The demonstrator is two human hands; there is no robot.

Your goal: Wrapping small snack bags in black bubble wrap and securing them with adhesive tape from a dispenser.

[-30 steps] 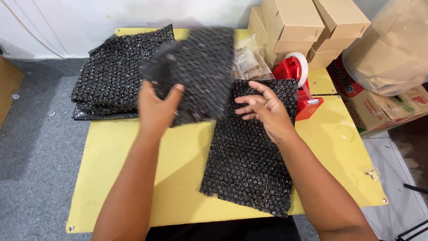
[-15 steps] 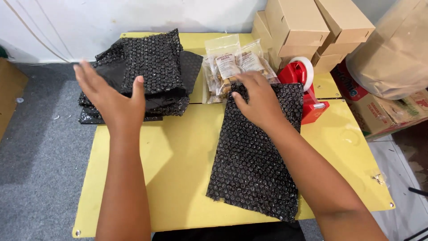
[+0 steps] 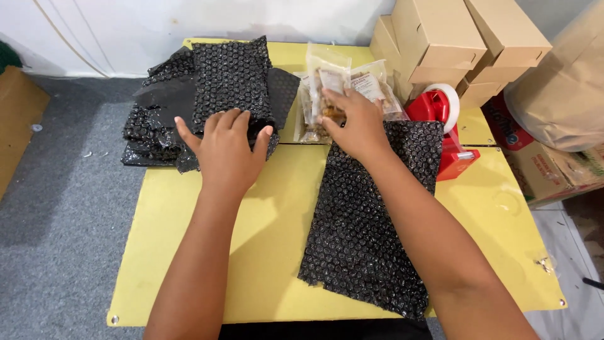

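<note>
Fingers of the right hand (image 3: 355,123) are curled on a clear snack packet (image 3: 327,85) at the desk's (image 3: 264,252) far edge; left hand (image 3: 226,148) fingers are spread flat on the stack of black bubble-wrap sheets (image 3: 214,88). A packet-picking step is judged in hand, with lifting onto the single bubble-wrap sheet (image 3: 371,233) called for next.

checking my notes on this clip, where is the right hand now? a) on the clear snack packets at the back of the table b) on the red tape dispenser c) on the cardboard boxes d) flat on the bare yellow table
a: the right hand reaches over the single bubble wrap sheet and its fingers rest on the clear snack packets, apart from the red tape dispenser.
</note>
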